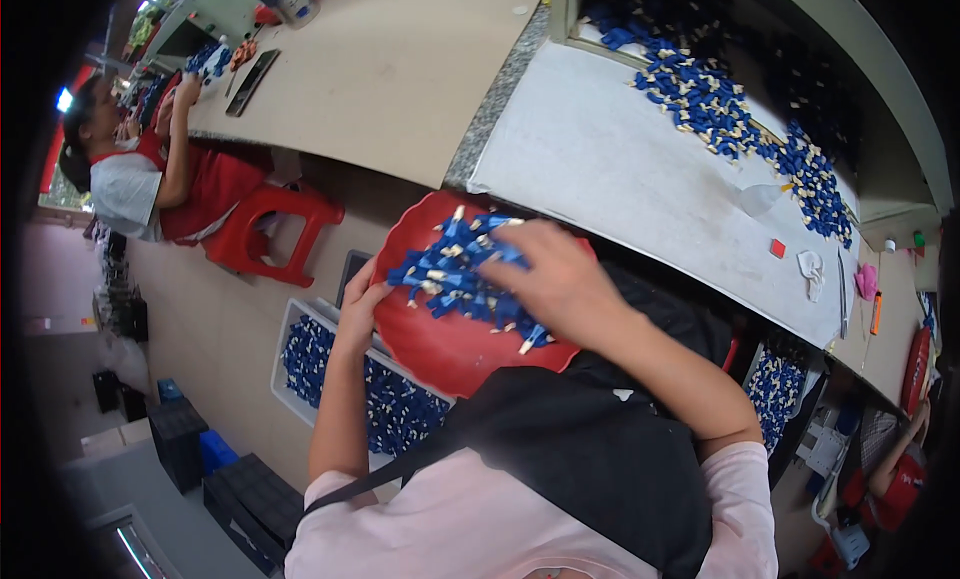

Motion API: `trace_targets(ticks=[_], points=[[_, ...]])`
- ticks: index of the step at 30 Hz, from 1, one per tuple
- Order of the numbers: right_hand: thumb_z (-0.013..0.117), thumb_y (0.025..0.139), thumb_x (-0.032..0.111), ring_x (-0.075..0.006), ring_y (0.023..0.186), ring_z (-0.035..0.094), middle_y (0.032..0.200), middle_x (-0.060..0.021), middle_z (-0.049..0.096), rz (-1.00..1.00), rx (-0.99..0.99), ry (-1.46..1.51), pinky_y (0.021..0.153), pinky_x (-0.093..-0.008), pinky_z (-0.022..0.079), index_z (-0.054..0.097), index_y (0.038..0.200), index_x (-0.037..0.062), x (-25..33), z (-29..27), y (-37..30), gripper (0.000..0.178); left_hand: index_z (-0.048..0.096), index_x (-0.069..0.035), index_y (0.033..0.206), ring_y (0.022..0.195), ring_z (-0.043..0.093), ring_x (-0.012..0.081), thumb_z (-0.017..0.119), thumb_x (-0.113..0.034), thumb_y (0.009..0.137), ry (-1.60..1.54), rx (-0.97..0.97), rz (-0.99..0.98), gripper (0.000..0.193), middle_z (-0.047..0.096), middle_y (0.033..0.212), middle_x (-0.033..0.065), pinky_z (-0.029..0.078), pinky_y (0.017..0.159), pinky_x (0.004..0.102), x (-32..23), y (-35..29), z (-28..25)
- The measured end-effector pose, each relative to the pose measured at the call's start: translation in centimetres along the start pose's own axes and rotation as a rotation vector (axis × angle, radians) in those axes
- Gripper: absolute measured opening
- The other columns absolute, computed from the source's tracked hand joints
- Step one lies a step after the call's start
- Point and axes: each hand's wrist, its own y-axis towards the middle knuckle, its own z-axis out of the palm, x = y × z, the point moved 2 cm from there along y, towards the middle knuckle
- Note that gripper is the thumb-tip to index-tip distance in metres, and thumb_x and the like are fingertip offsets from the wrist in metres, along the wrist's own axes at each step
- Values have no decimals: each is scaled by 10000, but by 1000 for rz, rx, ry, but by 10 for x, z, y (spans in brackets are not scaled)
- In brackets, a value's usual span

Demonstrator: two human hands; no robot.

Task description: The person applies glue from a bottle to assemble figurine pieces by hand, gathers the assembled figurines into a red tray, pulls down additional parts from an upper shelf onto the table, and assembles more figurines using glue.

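Note:
A round red plastic basin [420, 344] with a wavy rim is in front of me, below the edge of the workbench. Small blue pieces with cream-coloured ends [445, 269] are heaped in its far part. My left hand [357, 311] is closed on the basin's left rim. Over the right side of the heap is my right hand [555, 279], slightly blurred, its fingers spread apart and at the pieces. Whether a piece lies under its fingertips is hidden.
A white crate [290, 384] of similar blue pieces stands on the floor at left. More pieces [710, 104] lie across the white-topped bench [590, 129]. At far left, a co-worker [140, 179] sits on a red stool [285, 224]; another person [890, 479] is at far right.

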Motion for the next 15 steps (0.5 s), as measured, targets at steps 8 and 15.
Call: trace_targets(ticks=[8,15], points=[[508,704,92,-283,995,464,1092,-165,469,-396,70,251,830,-362,390,543,923,54,50,27,4,225,397,35,1176,940,529,180,451,-3,718,-105,-244,2,463,523,1069,114,414,835,276,-29,-68,-56],[607,618,63,-259,917,505,962,-138,522,-173,-301,252,728,-338,433,592,854,55,29,-87,3,237,414,33,1153,940,541,195,428,-23,738,-60,-125,88,419,534,1053,129,425,832,290,-111,-4,-58]])
